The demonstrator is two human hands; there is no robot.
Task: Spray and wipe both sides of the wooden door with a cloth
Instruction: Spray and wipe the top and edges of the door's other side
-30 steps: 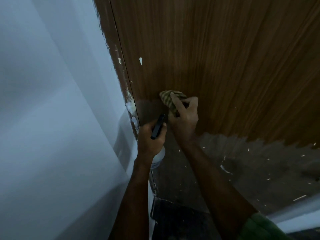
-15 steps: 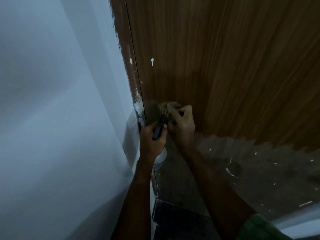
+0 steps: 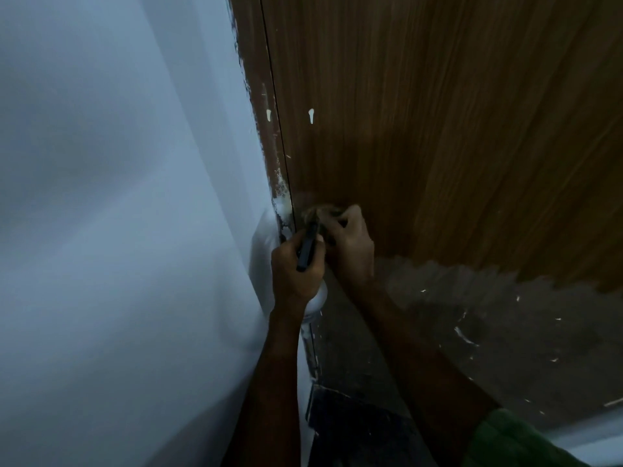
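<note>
Nearest the camera: a green sleeve (image 3: 512,439) shows at the lower right corner, on the right arm, and both bare forearms reach forward toward the door.
Left hand: the left hand (image 3: 296,267) is curled round a spray bottle (image 3: 315,299), gripping it by the neck; the dark trigger head sticks up between the fingers and the pale rounded body shows just below the hand.
Right hand: the right hand (image 3: 350,244) grips a bunched cloth (image 3: 320,212) and presses it against the door, just beside the left hand, the two hands touching or nearly so.
Cloth: a small striped wad, mostly covered by the fingers, sitting on the wood close to the door's left edge; it is blurred.
Door: the wooden door (image 3: 438,129) fills the upper right, brown with vertical grain, with a small white paint drip above the hands; its lower part is darker and greyer, flecked with white specks.
Door frame: a narrow brown strip (image 3: 259,96) runs along the door's left edge, smeared with white paint beside the cloth.
Wall: a plain pale wall (image 3: 118,197) takes up the whole left side.
</note>
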